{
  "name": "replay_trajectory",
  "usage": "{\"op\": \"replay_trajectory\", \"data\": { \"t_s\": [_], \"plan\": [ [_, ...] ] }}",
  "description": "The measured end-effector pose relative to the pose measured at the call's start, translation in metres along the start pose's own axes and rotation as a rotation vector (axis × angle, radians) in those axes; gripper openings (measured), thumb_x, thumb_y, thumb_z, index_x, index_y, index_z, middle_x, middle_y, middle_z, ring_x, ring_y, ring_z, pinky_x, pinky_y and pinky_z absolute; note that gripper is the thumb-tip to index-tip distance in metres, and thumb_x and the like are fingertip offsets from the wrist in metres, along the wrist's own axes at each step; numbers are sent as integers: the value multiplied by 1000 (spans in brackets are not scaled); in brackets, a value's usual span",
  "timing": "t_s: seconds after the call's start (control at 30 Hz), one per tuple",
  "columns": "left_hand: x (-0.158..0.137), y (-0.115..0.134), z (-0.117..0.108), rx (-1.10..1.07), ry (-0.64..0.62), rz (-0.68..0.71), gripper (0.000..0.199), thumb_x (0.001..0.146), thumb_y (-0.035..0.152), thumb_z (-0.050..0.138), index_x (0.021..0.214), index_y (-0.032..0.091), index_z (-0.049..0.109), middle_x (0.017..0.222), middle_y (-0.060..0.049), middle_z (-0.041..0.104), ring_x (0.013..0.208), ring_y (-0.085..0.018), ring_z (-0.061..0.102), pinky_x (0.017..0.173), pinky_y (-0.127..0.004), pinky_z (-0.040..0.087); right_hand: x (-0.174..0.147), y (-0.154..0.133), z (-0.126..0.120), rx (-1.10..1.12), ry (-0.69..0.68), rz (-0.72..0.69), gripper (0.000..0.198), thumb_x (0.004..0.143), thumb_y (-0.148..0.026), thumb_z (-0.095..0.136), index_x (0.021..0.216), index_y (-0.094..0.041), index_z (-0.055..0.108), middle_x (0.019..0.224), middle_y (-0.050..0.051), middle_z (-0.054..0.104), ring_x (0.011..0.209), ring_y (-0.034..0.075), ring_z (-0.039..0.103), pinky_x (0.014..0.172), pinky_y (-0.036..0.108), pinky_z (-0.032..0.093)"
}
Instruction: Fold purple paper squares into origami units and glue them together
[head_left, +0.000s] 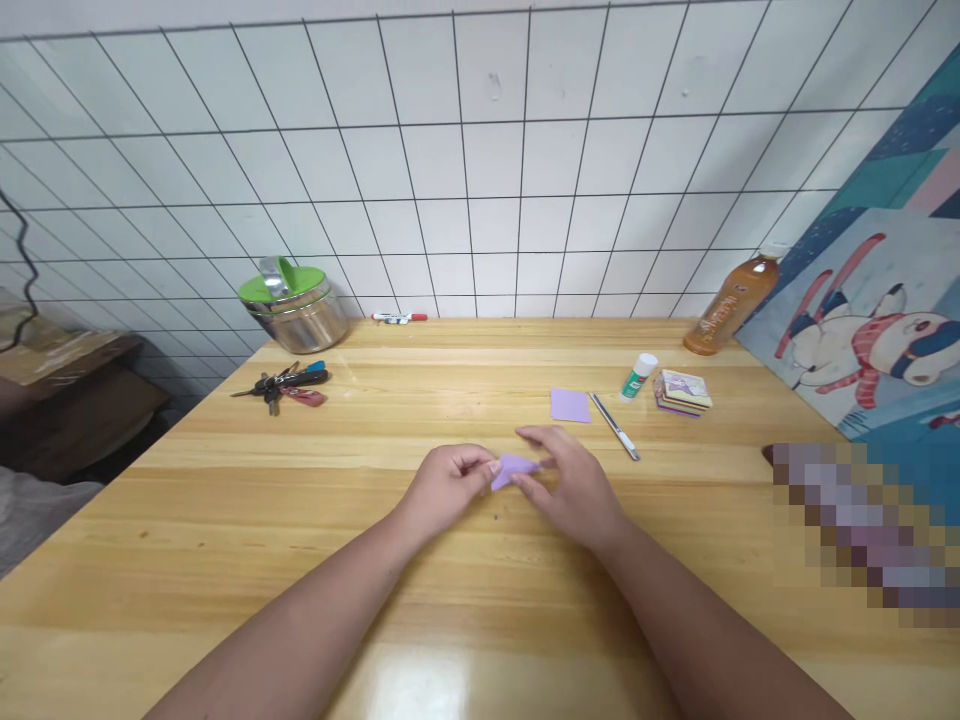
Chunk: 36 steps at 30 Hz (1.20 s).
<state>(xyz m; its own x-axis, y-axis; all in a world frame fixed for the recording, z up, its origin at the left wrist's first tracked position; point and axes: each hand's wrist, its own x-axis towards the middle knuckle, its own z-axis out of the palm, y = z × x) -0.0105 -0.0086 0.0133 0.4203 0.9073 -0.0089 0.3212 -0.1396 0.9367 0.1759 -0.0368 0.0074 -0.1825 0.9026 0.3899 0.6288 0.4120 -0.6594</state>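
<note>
1. The wooden table (465, 620) bore everything; its back edge met the tiled wall (495, 225), its left edge slanted away, and bare wood flanked both forearms, leaving them sideways room.
2. The metal canister (304, 325) and amber bottle (731, 308) stood near the back edge, presumably to keep them clear of the elbows.
3. The left hand (446, 487) pinched the folded paper between thumb and finger, apparently steadying it. The right hand (576, 487) curved round its other end, thumb at the near edge; I could not tell whether it gripped.
4. The slim tool (615, 426), note stack (682, 393) and glue stick (637, 378) sat beyond the right hand, seemingly for easy reach.
5. A flat purple sheet (570, 406) lay just beside the tool.
6. The folded paper (511, 468) was between both hands, well inside every edge.
</note>
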Motion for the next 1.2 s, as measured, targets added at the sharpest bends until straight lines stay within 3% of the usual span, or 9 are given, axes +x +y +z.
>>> {"op": "replay_trajectory", "data": {
  "t_s": [0.1,0.2,0.43,0.6,0.8,0.93,1.2],
  "plan": [
    [0,3,1,-353,59,-120,25,75,37,62,70,13,65,55,1,54,54,-10,47,56,-22,36,1,-11,-4,-230,67,-375,32,77,-20,59,108,-28,60,128,6,51,123,24,40,104,46,31],
    [-1,5,3,-678,14,-258,20,72,33,68,69,13,64,58,1,56,57,-8,50,60,-21,40,0,-14,-4,-371,152,-505,25,81,-13,55,95,-31,64,127,1,52,124,21,40,107,48,24],
    [-3,1,4,-940,-71,-361,13,72,23,70,80,13,69,74,-3,64,69,-9,57,72,-22,46,-1,-10,-4,-434,247,-565,30,82,-15,56,98,-39,64,115,-5,61,106,17,52,105,44,24],
    [-4,2,4,-981,-144,-358,15,74,22,68,84,11,69,83,-6,66,79,-12,60,82,-28,46,-1,-7,-4,-392,259,-577,30,80,-16,59,96,-42,66,103,-4,65,87,15,53,92,39,36],
    [-4,3,2,-913,-121,-409,18,69,26,73,78,11,69,67,-2,64,72,-12,61,79,-28,46,0,-5,-2,-305,238,-494,21,79,-20,62,91,-36,68,103,1,62,90,18,51,84,36,40],
    [-5,5,3,-908,-103,-393,15,70,26,72,76,12,69,69,-2,64,73,-11,60,79,-26,46,1,-7,-1,-295,238,-460,10,78,-24,63,82,-31,69,109,2,59,95,19,51,90,40,39],
    [-5,7,-1,-1014,-156,-437,13,74,15,68,85,10,70,68,-3,63,69,-9,60,88,-31,46,4,-3,-4,-248,230,-394,11,78,-23,60,82,-29,69,122,4,53,107,22,50,94,42,38]
  ]
}}
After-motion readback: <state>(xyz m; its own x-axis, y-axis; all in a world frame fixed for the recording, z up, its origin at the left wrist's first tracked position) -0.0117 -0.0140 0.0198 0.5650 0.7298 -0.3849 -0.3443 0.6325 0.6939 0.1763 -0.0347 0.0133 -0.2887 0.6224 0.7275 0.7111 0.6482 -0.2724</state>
